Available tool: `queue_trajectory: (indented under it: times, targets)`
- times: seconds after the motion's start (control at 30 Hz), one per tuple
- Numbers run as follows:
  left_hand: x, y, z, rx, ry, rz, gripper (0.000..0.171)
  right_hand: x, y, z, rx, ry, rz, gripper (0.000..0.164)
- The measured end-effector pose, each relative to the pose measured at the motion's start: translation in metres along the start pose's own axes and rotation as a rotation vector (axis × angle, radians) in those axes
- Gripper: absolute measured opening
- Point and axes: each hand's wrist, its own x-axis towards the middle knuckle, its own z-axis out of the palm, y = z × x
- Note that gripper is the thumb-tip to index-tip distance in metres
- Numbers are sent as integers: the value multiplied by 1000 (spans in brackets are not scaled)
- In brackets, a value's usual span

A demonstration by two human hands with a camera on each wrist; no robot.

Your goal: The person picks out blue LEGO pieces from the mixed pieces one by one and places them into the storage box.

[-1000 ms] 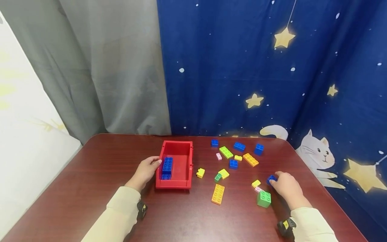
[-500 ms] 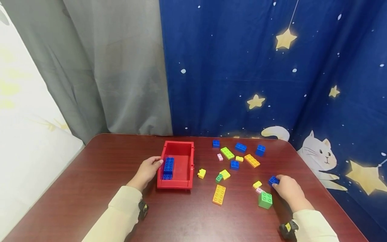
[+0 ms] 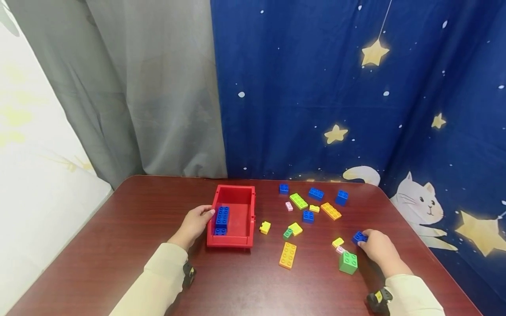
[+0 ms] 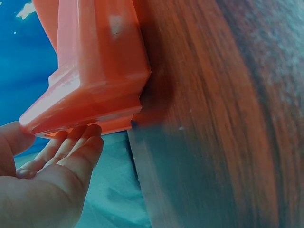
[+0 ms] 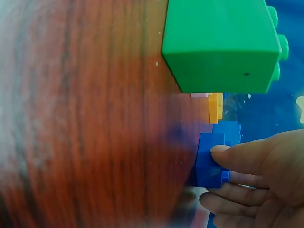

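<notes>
Head view: left hand [image 3: 194,222] at the left rim of the red open plastic box [image 3: 230,241], thumb over the edge; inside the box, along its left wall, a long blue studded plastic brick [image 3: 222,216] and a blue piece [image 3: 220,231] at its near end. Right hand [image 3: 378,248] at the worktop's right side, on a small blue studded plastic brick [image 3: 359,237]; near it, a bright green cube-shaped studded brick [image 3: 348,263]. Change over the last second: more of the small brick's top shows, fingers now at its right end; box and loose bricks hold their places relative to one another. Meaning, as I judge it: the reach is over and a hold gained; the brick is not yet carried off.

Left wrist view: thumb and fingers pinch the box's overhanging lip, fingers beneath; box on the worktop.

Right wrist view: thumb on one face of the small blue brick, other fingers opposite, pinching it; whether it touches the worktop, cannot tell; green brick just above in view, apart from the hand.
</notes>
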Motion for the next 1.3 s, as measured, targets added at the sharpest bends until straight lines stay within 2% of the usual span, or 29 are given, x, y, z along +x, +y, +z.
queue_trajectory:
  times: [0.33, 0.73, 1.07, 1.3]
  targets:
    - [-2, 0, 1, -7, -8, -14, 44, 1, 6, 1, 39, -9, 18, 42]
    - [-2, 1, 0, -8, -8, -1, 44, -3, 9, -7, 103, 47, 18, 46]
    - [-2, -1, -1, -10, -13, -8, 45, -8, -3, -16, 133, 96, 4, 46]
    - [-1, -1, 0, -15, -1, 14, 43, -14, -17, -22, 140, 148, -48, 46]
